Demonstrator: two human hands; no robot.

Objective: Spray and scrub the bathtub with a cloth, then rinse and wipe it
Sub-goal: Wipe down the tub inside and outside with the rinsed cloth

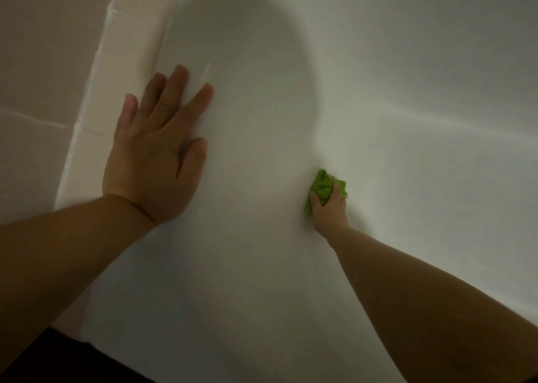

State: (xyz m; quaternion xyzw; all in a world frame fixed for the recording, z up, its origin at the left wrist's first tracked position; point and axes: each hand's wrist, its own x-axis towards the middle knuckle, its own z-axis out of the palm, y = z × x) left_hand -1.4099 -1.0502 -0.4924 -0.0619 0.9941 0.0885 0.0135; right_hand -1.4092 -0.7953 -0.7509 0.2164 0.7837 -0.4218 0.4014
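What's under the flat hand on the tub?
The left hand rests flat on the white bathtub near the tiled wall. Bare tub shows around it; the patch under the palm is covered.

The left hand (154, 152) lay flat on the white bathtub (407, 91), fingers (174, 91) spread, beige wall tiles (43, 62) just beyond the little finger. The right hand (330, 208) gripped a bunched green cloth (323, 186), which poked out past its curled fingers against the tub.

Beige wall tiles (43, 62) with pale grout lines filled the left side; the light was dim and soft.
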